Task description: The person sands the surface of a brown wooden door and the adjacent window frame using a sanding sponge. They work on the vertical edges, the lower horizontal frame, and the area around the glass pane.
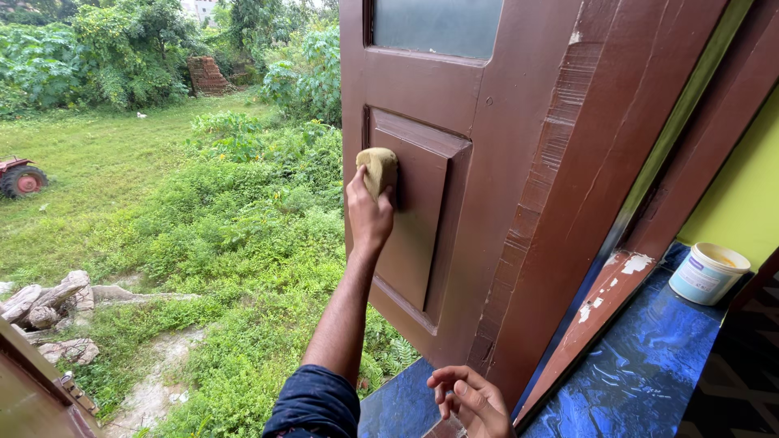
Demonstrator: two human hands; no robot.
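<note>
The left hand (369,212) grasps a tan sponge (378,169), fingers clenched around it, pressing it to the raised panel of the brown door (519,162). The right hand (471,399), fingers loosely curled and released, hovers by the blue sill (641,373) near the door's lower edge.

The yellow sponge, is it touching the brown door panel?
Touching. The head view shows the left hand pressing the sponge flat against the door panel, no gap.
</note>
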